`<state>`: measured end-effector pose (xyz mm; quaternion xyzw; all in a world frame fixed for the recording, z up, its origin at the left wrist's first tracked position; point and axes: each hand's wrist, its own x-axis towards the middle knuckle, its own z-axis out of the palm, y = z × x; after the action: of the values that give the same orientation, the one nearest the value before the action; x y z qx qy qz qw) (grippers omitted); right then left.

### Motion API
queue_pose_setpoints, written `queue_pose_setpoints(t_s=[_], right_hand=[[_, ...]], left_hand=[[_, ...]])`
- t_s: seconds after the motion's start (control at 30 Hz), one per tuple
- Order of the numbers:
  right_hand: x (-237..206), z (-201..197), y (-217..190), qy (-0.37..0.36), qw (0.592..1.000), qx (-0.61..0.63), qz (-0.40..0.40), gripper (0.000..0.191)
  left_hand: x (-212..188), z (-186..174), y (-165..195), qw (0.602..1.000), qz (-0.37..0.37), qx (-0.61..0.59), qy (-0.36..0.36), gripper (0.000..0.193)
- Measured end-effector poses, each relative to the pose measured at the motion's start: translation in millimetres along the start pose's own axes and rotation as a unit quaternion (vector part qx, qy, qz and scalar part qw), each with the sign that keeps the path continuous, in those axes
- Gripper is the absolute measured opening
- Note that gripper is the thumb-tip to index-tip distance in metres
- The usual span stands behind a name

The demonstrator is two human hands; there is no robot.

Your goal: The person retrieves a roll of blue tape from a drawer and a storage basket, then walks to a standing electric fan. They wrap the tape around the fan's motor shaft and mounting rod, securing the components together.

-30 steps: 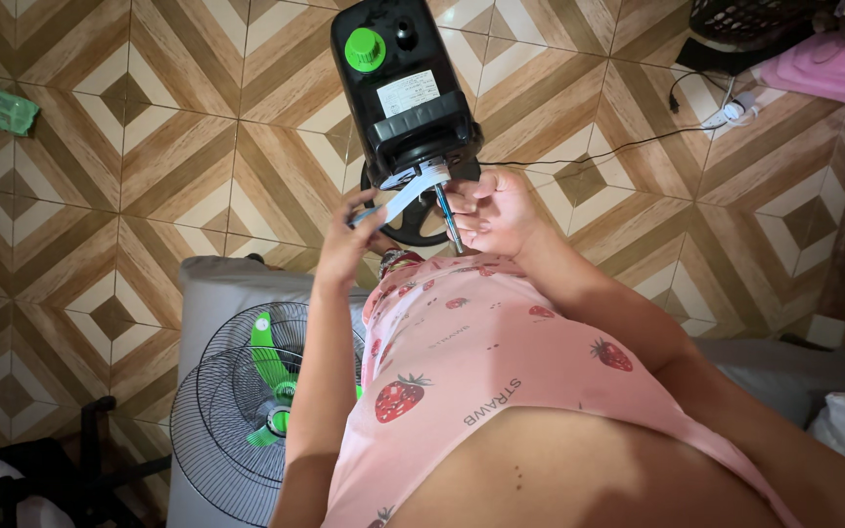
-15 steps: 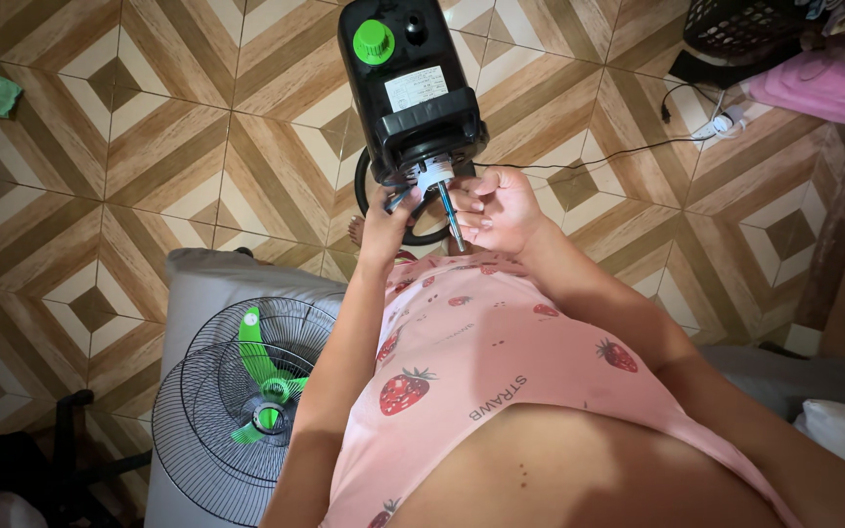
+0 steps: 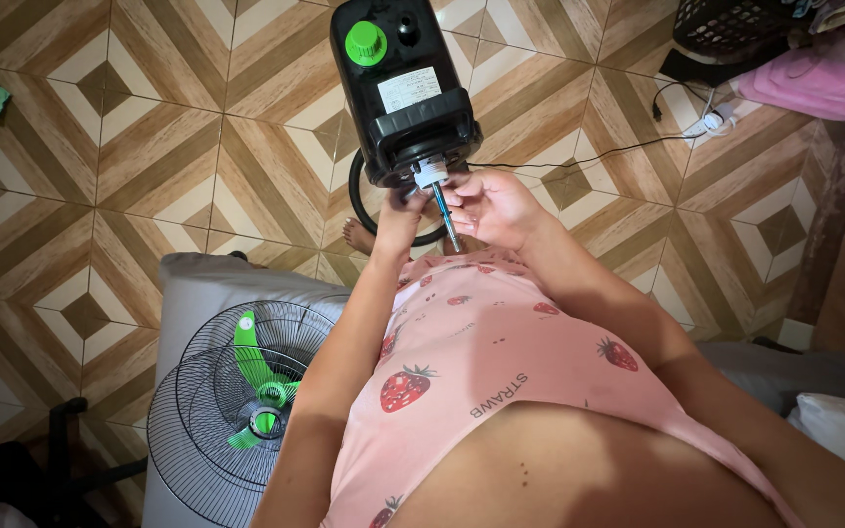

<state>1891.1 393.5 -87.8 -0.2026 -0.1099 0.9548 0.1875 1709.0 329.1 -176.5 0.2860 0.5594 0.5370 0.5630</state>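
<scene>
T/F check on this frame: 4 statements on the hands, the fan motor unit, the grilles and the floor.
1. Both hands, left hand and right hand, are at the shaft of the black fan motor unit. True.
2. The motor unit's knob is red. False: it is green.
3. The fan grilles are mounted on the motor unit. False: they lie apart, lower left, with the green blade.
4. The tiled floor has a diamond pattern. True.
</scene>
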Motion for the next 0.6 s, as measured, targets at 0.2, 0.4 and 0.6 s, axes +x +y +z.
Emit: queue_pose_setpoints(t_s=[0.2,0.4,0.6], right_hand=[[-1.0,9.4,-1.1,0.029,0.995,-0.096,-0.013,0.026],[-4.9,12.1,-5.6,0.064,0.990,-0.127,0.007,0.036],[2.1,-5.5,4.3,0.063,0.998,-0.016,-0.018,0.011]], left_hand=[[6.3,12.6,0.8,0.995,-0.082,-0.056,-0.021,0.020],[8.8,18.9,4.1,0.996,-0.035,-0.075,-0.034,0.020],[11.8,19.9,0.1,0.991,-0.052,-0.113,-0.054,0.012]])
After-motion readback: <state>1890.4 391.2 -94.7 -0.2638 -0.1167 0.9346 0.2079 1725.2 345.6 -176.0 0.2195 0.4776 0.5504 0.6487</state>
